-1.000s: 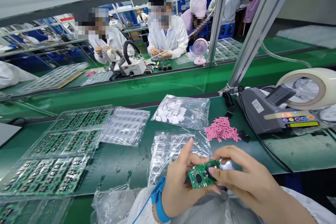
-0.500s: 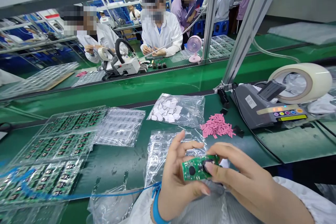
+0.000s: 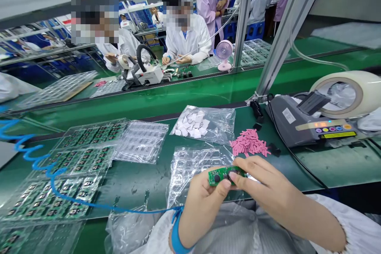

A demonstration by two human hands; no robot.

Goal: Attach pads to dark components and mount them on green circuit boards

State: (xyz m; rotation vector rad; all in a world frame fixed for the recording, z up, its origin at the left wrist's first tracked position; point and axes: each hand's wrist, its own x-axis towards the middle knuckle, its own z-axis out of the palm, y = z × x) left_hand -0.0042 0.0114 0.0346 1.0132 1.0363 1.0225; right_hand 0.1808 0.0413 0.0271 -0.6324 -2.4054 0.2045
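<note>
light: bright, even, from overhead | shadows: faint | glare: sheen on clear blister trays [image 3: 74,158] | edges: wide-angle bending of frame posts | blur: slight, faces pixelated

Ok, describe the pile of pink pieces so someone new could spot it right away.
Start at the grey tape dispenser on the right of the green bench. Just left of it lies the pile of pink pieces, loose on the mat. The nearby white squares sit bagged instead.

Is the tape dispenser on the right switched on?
On: the tape dispenser has an orange display and coloured buttons glowing on its front panel.
</note>
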